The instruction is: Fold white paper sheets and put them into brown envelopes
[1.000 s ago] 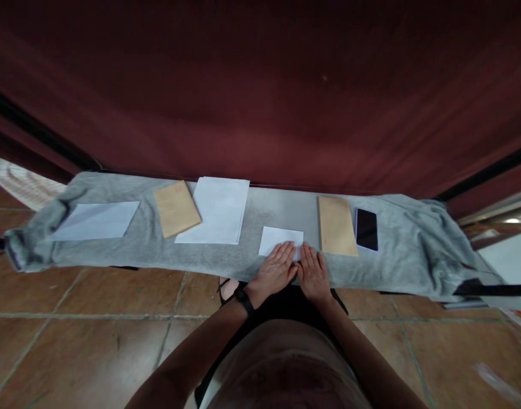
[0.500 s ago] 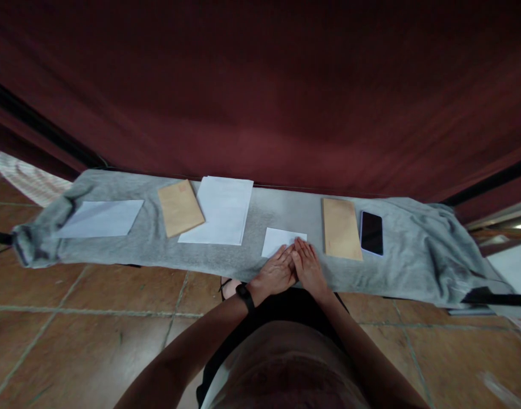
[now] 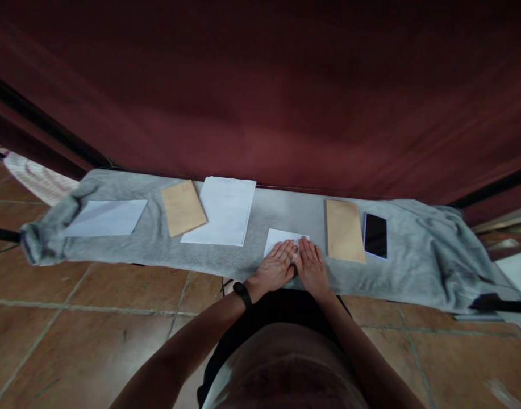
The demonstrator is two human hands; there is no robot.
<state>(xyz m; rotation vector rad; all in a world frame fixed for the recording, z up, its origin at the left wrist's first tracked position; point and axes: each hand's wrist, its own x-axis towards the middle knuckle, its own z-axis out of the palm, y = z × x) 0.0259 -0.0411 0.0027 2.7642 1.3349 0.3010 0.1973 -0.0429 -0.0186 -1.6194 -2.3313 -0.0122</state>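
A small white sheet of paper [image 3: 277, 236], apparently folded, lies on the grey cloth in front of me. My left hand [image 3: 278, 266] rests flat on it with fingers stretched out, a black band around the wrist. Beside it, my right hand [image 3: 312, 266] presses down flat at the paper's right end, fingers straight. The two hands touch or nearly touch at the thumbs, and they cover the paper's lower part. To the right of my right hand lies a stack of brown envelopes [image 3: 344, 232].
A dark-screened phone [image 3: 375, 236] lies right of the envelopes. Left of my hands are a stack of white paper [image 3: 226, 210], another brown envelope stack [image 3: 183, 208] overlapping it, and a white sheet [image 3: 107, 218]. A grey cloth [image 3: 286, 204] covers the narrow surface; a dark red curtain [image 3: 260, 113] hangs behind.
My left hand has slid slightly forward over the small paper, covering more of it. The hands have moved a little apart at the fingertips. The view has shifted slightly.
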